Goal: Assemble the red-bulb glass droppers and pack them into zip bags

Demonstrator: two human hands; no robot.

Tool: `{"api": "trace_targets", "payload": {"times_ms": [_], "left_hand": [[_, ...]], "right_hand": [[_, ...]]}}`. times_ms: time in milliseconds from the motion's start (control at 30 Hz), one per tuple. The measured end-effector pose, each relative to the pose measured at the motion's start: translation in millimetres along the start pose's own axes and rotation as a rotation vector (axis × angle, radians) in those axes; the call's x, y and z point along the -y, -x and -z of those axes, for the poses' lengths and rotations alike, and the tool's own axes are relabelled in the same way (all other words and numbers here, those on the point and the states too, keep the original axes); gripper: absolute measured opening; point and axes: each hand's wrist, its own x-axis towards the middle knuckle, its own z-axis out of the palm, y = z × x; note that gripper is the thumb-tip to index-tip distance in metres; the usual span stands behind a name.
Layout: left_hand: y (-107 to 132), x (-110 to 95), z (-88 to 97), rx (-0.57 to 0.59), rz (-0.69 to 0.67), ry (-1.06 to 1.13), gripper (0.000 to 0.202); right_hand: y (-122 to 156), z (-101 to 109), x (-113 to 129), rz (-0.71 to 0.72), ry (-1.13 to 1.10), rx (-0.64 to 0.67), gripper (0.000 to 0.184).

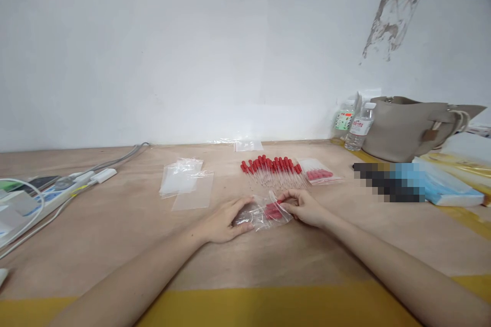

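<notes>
A clear plastic bag (257, 218) lies on the table in front of me, with several red-ended pieces (273, 210) inside its right part. My left hand (227, 220) holds the bag's left end, thumb and fingers on opposite edges. At the right end, my right hand (303, 207) pinches the bag's edge beside the red ends. Just beyond is a row of thin clear sticks with red bulb-like ends (272, 166), resembling small droppers. A filled bag (316, 172) with red ends showing lies right of that row. Flat clear bags (184, 179) are spread out to the left.
A power strip (53, 199) with plugs and cables occupies the left side. Two plastic bottles (358, 127) and a grey handbag (406, 127) stand at the back right. Nearer lie a blue packet (448, 186) and a blurred dark object (387, 181). A white wall (192, 51) rises behind.
</notes>
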Motion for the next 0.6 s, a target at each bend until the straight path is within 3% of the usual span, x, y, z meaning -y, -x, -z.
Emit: {"api": "trace_targets", "payload": {"times_ms": [100, 333, 500, 600], "left_hand": [[0, 0, 0.2, 0.003, 0.007, 0.007, 0.052], [0, 1, 0.4, 0.006, 0.011, -0.008, 0.053], [0, 2, -0.2, 0.005, -0.004, -0.013, 0.053], [0, 2, -0.9, 0.007, 0.002, -0.020, 0.053]], "right_hand": [[-1, 7, -1, -0.056, 0.009, 0.041, 0.027], [-4, 0, -12, 0.179, 0.311, -0.144, 0.023], [0, -2, -8, 0.354, 0.379, -0.059, 0.019], [0, 4, -6, 0.379, 0.471, -0.006, 0.019]]}}
